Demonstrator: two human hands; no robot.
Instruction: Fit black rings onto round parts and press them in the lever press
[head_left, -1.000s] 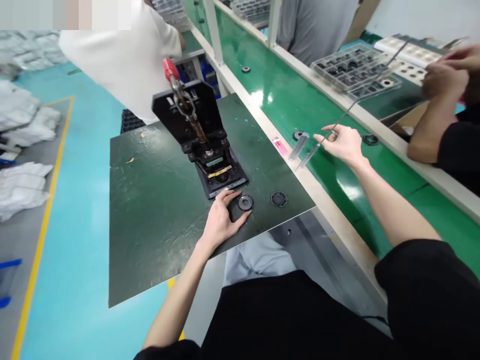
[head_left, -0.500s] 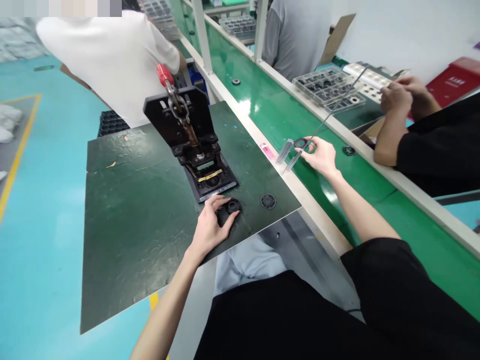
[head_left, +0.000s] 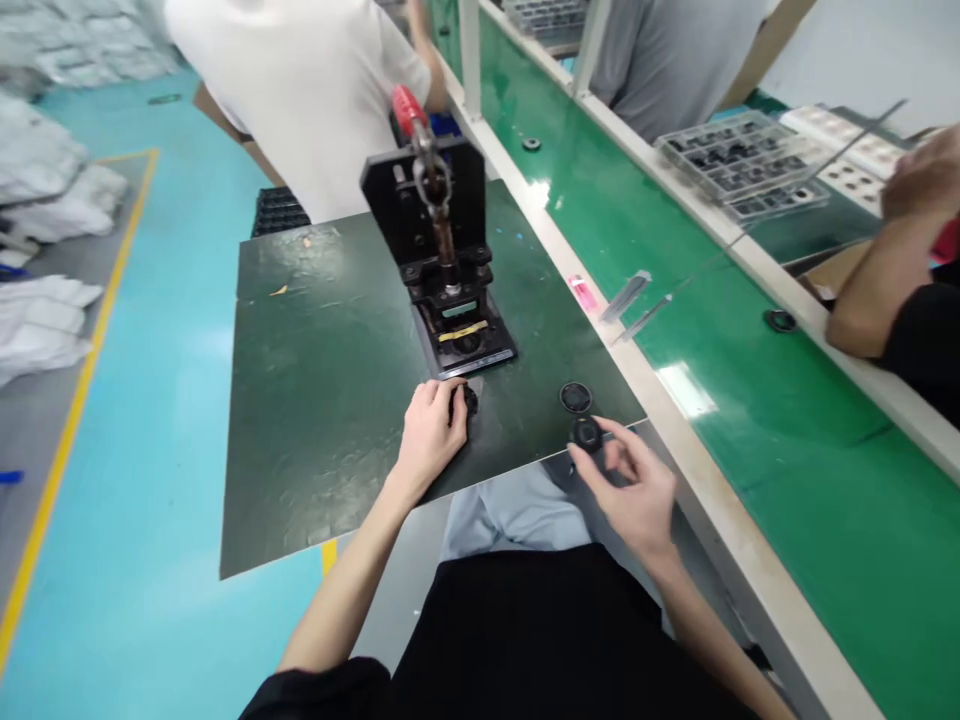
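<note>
Right hand [head_left: 637, 495] back from glossy belt [head_left: 757, 440] | fingers [head_left: 589, 470] pinch black disc [head_left: 586, 434] (ringed) | left hand [head_left: 431, 430] grips rounded part [head_left: 470, 402]

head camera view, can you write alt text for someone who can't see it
At a green worktop, a person's left hand grips a dark round part in front of a black press with a red-tipped handle, while the right hand holds a second round part near the worktop's edge. A third disc lies just beyond.
</note>
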